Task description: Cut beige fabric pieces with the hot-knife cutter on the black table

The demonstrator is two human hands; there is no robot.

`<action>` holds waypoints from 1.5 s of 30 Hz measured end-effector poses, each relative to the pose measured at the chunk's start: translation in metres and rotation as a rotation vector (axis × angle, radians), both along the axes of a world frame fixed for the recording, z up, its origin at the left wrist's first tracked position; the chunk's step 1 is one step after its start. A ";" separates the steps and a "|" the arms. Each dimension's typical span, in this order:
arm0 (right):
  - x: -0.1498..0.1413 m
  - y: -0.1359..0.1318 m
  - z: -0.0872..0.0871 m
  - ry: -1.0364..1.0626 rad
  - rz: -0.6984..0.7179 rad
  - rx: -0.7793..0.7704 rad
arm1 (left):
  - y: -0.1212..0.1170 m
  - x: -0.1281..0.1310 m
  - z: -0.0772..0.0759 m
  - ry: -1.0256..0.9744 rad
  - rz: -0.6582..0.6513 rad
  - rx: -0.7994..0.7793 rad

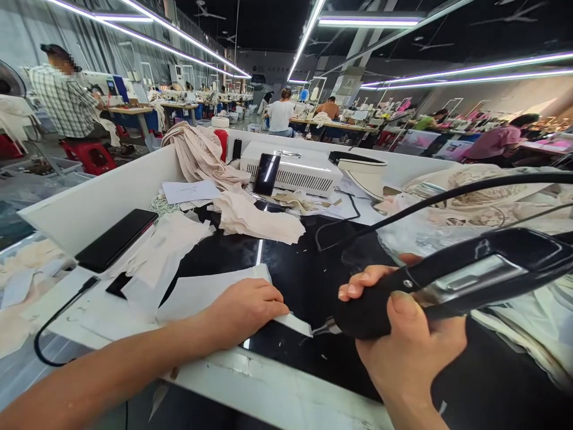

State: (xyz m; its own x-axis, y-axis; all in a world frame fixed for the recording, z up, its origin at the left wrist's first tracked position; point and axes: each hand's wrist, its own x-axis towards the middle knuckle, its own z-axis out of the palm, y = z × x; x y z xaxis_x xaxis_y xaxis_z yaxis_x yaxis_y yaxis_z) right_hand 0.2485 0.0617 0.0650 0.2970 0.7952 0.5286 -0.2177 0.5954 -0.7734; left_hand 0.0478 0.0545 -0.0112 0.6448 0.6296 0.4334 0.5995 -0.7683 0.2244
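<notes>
My right hand (409,346) is wrapped around a black corded electric hot knife (376,310), with the thumb on top beside a silver lever. Its thin metal tip points left and meets the narrow end of a white fabric piece (197,295), or lies very close to it. My left hand (253,310) presses that piece onto the glossy black work surface (290,269), fingers together and bent down over it. A strip of it sticks out past my fingertips toward the tip. Small white scraps lie below the tip.
Pale cut fabric pieces (259,218) lie beyond my hands. A black phone (116,239) rests at the left, and another phone (267,173) leans on a white vented box (295,167). Fabric bundles (474,179) fill the right side. The tool's black cable (430,197) arcs overhead. Other people sit farther off.
</notes>
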 end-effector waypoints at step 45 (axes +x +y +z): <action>-0.027 0.015 0.007 0.069 -0.071 -0.032 | -0.005 0.003 0.003 0.074 -0.100 0.059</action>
State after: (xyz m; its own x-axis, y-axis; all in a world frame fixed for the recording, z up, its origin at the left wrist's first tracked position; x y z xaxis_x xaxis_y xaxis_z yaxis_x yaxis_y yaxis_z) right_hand 0.2211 0.0771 0.0719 0.3880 0.7872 0.4794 -0.2298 0.5863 -0.7768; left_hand 0.0511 0.0490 -0.0085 0.7346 0.5354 0.4168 0.5324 -0.8356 0.1353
